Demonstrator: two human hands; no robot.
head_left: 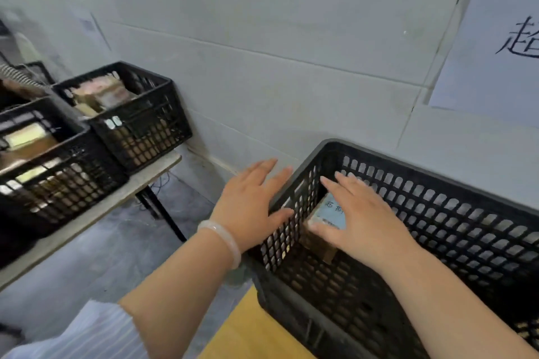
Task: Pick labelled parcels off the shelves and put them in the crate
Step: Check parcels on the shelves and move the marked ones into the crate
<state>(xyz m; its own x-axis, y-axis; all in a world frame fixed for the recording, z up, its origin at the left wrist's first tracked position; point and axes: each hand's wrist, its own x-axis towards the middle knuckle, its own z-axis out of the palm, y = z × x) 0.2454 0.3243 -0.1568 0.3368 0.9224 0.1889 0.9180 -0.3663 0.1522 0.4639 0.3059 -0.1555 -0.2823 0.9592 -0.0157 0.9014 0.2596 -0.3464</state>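
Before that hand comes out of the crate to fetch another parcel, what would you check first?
1. Parcel inside the crate: ok. The labelled parcel is within the black crate, by its left wall.
2. Right hand free to lift away: ok. Its fingers lie straight over the parcel.
3. Crate steadied: ok. The left hand lies flat against the outside of the left wall.
4. Parcel resting flat on the crate floor: cannot tell, because the hand covers most of it.
5. Room for more parcels: ok. Bare crate floor shows beside it.
6. Crate seated squarely on the yellow surface: cannot tell.
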